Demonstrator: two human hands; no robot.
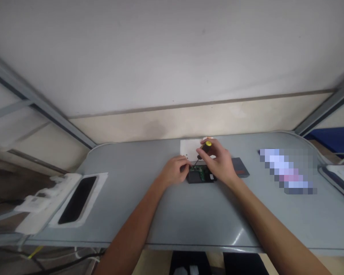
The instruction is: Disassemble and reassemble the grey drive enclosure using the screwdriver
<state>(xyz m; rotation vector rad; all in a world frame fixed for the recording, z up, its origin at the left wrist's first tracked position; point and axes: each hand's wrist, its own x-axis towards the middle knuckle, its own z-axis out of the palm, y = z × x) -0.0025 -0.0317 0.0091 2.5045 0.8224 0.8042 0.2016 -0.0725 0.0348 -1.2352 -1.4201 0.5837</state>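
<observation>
A small black device (195,177) with a green circuit board showing lies flat on the grey table (126,198). In my right hand (220,162) is a black screwdriver with a yellow end (207,144), its shaft slanting down to the board's upper left part. My left hand (176,170) rests at the device's left edge with thumb and fingertips pressed together near the screwdriver's tip; whatever they pinch is too small to make out. Just behind the device lies a white sheet (189,149) bearing a few tiny dark specks.
A dark flat cover or box (240,168) lies right of the device. At the left are a black phone (78,199) on white paper and a white power strip (36,214) with plugs. A blurred-out object (286,172) and a white-and-dark device (341,179) stand on the right.
</observation>
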